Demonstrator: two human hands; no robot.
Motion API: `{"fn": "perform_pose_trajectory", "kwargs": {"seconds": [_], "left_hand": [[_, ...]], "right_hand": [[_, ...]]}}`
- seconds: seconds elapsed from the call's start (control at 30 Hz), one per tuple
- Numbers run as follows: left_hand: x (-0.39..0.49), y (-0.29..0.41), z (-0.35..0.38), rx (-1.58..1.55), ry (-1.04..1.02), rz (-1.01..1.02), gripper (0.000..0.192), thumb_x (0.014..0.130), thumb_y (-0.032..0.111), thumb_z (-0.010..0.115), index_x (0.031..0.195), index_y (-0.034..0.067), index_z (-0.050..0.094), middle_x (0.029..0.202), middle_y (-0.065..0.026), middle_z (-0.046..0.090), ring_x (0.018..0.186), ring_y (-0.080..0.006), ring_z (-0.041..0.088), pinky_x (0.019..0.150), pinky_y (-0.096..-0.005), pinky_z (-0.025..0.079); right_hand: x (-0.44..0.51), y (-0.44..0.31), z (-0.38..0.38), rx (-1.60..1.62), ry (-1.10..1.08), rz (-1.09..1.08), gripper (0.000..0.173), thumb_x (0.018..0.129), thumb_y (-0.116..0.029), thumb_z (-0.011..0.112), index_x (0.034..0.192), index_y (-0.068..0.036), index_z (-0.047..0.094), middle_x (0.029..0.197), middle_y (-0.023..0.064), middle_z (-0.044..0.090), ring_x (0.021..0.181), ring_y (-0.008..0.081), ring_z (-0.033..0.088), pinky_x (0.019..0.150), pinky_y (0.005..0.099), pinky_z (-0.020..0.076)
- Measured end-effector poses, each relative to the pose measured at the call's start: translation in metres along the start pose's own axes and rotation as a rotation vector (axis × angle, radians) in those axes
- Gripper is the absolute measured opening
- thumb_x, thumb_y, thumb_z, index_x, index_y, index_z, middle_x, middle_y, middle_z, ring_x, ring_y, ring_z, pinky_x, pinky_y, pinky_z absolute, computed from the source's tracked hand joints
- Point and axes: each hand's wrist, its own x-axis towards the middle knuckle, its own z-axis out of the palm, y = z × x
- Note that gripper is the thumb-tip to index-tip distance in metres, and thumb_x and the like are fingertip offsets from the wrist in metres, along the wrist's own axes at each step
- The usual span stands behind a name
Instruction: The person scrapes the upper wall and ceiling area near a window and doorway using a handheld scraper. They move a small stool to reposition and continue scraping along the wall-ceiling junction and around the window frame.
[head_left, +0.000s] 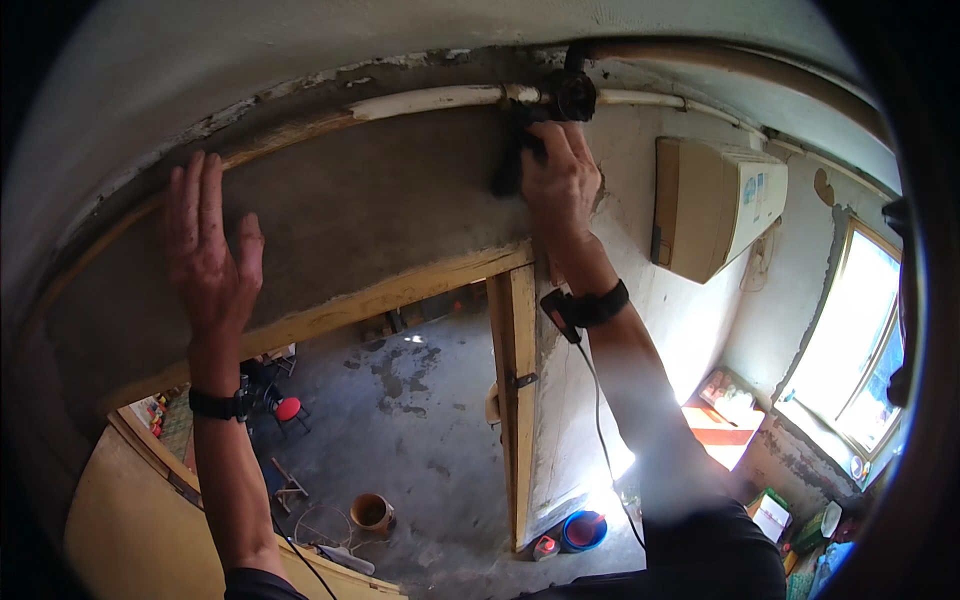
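My left hand (210, 251) rests flat, fingers pointing up, on the grey wall (360, 195) above a doorway, its fingertips by a horizontal pipe (427, 101). The pipe is white in its middle stretch and yellowish brown towards the left. At the upper centre my right hand (562, 176) is raised with bent fingers around a dark object (534, 142), whose kind is hard to make out against the shadow. Just above these fingers is a dark round pipe fitting (576, 96). Both wrists wear black straps, each with a cable near it.
A yellow wooden door frame (514, 390) stands below my hands, with a door leaf (127, 510) at lower left. A wall-mounted air conditioner (712, 206) juts out at right, near a bright window (847, 345). On the floor are a bucket (371, 511), a blue basin (583, 531) and a red stool (288, 409).
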Motion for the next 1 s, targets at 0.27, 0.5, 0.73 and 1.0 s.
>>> {"fn": "perform_pose_trajectory", "kwargs": {"seconds": [0.27, 0.5, 0.73, 1.0], "left_hand": [[0.001, -0.005, -0.001, -0.029, -0.005, 0.02, 0.073, 0.098, 0.011, 0.072, 0.168, 0.013, 0.051, 0.172, -0.0099, 0.051, 0.163, -0.0369, 0.042, 0.134, -0.0517, 0.035], [0.0, -0.003, -0.007, -0.007, -0.029, -0.025, 0.073, 0.097, 0.011, 0.072, 0.167, 0.012, 0.051, 0.173, -0.01, 0.049, 0.163, -0.0375, 0.041, 0.133, -0.0514, 0.037], [0.0, -0.004, -0.002, -0.062, -0.025, -0.011, 0.075, 0.097, 0.011, 0.073, 0.168, 0.012, 0.05, 0.173, -0.0105, 0.049, 0.163, -0.0382, 0.041, 0.133, -0.0519, 0.036], [0.0, -0.004, -0.005, -0.003, -0.026, 0.013, 0.076, 0.096, 0.011, 0.073, 0.169, 0.012, 0.049, 0.173, -0.0105, 0.049, 0.163, -0.0382, 0.041, 0.133, -0.0523, 0.035]], "right_hand": [[0.062, 0.013, 0.014, -0.17, -0.043, -0.163, 0.032, 0.09, -0.002, 0.073, 0.121, -0.008, 0.071, 0.115, 0.0137, 0.07, 0.108, 0.0391, 0.069, 0.088, 0.0489, 0.0585], [-0.019, -0.014, -0.024, -0.145, -0.206, 0.033, 0.032, 0.094, -0.004, 0.073, 0.126, -0.008, 0.071, 0.124, 0.0147, 0.07, 0.115, 0.0389, 0.069, 0.095, 0.0483, 0.0593], [0.061, -0.004, 0.003, -0.112, 0.031, -0.122, 0.04, 0.091, -0.002, 0.072, 0.131, -0.007, 0.07, 0.127, 0.0151, 0.071, 0.116, 0.0407, 0.067, 0.099, 0.0487, 0.0566], [-0.022, -0.013, -0.023, -0.012, -0.15, 0.037, 0.044, 0.084, 0.004, 0.075, 0.127, -0.004, 0.068, 0.13, 0.0177, 0.067, 0.123, 0.0415, 0.066, 0.1, 0.0489, 0.0579]]}}
